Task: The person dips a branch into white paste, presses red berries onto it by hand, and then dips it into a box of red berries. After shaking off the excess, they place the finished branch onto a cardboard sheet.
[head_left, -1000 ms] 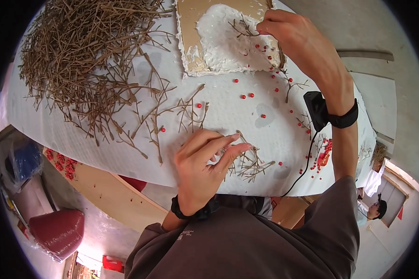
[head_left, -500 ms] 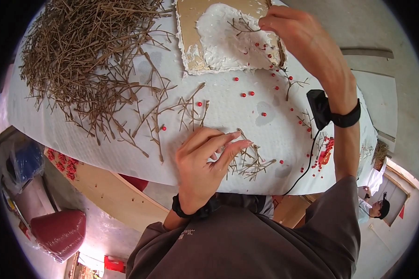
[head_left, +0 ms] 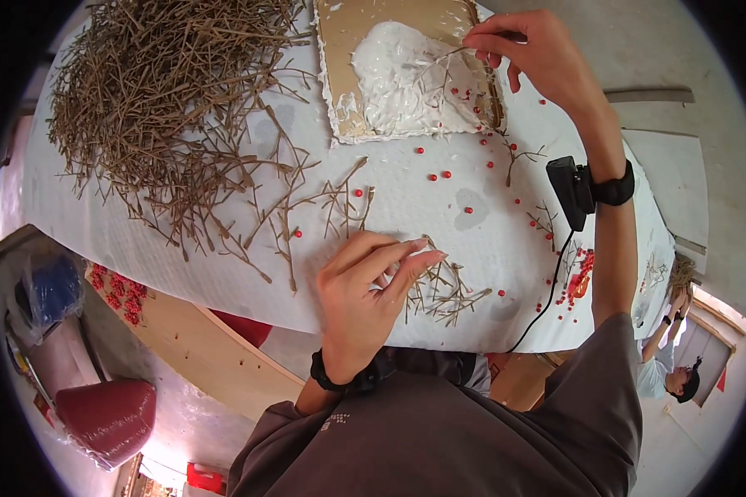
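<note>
My right hand (head_left: 535, 58) pinches a thin brown twig (head_left: 449, 58) by one end. The twig's forked tips lie in the white paste (head_left: 398, 74) spread over a tan board (head_left: 336, 50). My left hand (head_left: 365, 290) hovers low at the near side of the table, its thumb and forefinger drawn together. Whatever is between those fingertips is too small to make out. Right beside them lies a small cluster of brown twigs (head_left: 452, 298). Several red berries (head_left: 447, 175) are scattered between the board and my left hand, a few of them on the paste.
A big heap of brown twigs (head_left: 174, 99) covers the left of the white-covered table (head_left: 406, 199). Loose red berries (head_left: 583, 277) and a cable (head_left: 541, 311) lie at the right. Red berry bunches (head_left: 120, 294) rest on a wooden surface at lower left. Another person (head_left: 667, 373) is at far right.
My right hand has tilted and opened its other fingers slightly while the twig's tips have dipped into the paste. My left hand has stayed nearly still. The other person's arms have risen.
</note>
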A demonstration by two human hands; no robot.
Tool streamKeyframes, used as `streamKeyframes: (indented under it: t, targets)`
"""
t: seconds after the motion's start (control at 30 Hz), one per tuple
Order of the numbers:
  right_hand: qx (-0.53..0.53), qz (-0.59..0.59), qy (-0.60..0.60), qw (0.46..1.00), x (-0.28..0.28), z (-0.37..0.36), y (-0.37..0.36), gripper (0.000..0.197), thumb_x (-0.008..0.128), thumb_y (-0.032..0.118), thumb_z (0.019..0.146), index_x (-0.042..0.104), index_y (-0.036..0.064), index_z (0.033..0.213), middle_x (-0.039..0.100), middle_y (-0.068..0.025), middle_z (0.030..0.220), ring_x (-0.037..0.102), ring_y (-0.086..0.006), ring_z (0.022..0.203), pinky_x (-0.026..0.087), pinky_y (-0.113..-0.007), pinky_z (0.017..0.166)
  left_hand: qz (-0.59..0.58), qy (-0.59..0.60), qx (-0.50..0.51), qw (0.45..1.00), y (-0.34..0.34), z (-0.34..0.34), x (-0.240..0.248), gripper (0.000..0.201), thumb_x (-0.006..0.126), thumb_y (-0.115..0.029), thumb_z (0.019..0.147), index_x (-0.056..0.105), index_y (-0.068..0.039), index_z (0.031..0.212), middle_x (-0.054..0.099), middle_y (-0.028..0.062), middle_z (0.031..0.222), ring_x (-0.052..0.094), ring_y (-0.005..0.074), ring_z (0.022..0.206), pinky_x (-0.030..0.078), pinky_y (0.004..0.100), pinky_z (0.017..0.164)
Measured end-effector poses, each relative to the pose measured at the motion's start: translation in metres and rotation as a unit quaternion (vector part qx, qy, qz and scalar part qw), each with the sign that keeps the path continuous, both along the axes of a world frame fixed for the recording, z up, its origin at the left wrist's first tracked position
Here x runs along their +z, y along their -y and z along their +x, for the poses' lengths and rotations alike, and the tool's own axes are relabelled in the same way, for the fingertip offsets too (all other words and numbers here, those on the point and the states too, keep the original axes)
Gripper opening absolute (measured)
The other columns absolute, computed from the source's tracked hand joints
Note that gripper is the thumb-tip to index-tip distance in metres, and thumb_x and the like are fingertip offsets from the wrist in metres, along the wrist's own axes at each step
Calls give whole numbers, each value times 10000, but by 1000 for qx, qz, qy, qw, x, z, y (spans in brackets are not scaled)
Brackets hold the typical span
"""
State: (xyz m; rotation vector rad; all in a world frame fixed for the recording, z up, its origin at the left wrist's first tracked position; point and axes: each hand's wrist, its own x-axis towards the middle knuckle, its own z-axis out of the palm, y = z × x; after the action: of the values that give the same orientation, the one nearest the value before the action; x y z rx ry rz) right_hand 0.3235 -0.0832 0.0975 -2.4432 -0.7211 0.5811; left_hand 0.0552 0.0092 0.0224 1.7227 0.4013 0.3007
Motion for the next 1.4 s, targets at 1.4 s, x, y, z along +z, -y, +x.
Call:
streamKeyframes:
  t: [1.4]
  targets:
    - [70,64,157,983,-19,9,12,129,672,96,876,712,12,965,672,-57,794,543,-91,526,448,-237,477,14,-12,-10,1000,-2,2,2,146,765,28,756,695,77,875,659,82,775,599,97,622,464,207,558]
